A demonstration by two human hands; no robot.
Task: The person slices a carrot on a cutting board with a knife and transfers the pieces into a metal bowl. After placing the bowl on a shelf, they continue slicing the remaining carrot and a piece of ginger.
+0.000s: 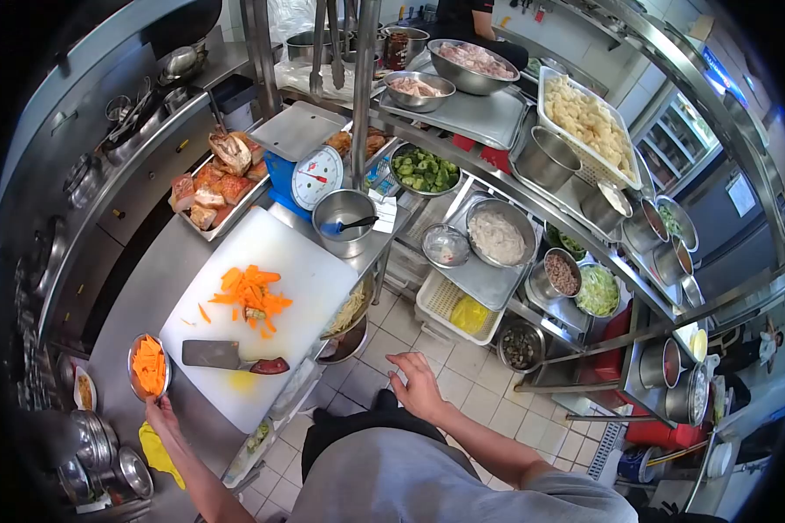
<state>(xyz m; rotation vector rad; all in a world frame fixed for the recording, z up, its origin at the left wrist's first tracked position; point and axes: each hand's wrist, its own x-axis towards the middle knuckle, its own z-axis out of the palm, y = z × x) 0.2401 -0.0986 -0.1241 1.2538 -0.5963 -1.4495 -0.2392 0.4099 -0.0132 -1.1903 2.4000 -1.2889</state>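
Observation:
My left hand (161,417) grips the near rim of a small metal bowl (169,376) filled with orange carrot pieces (149,366), at the left edge of the white cutting board (310,266). My right hand (414,382) is in the air in front of my body, over the floor, with its fingers apart and nothing in it. More carrot pieces (251,292) lie in a loose pile on the board. Below the pile a cleaver (211,354) lies flat on the board, its handle to the right.
A tray of cooked meat (227,187), a blue scale (317,177) and a metal pot (344,222) stand behind the board. A yellow cloth (160,453) lies near my left forearm. Racks with food bowls fill the right, and a person (467,19) is at the top.

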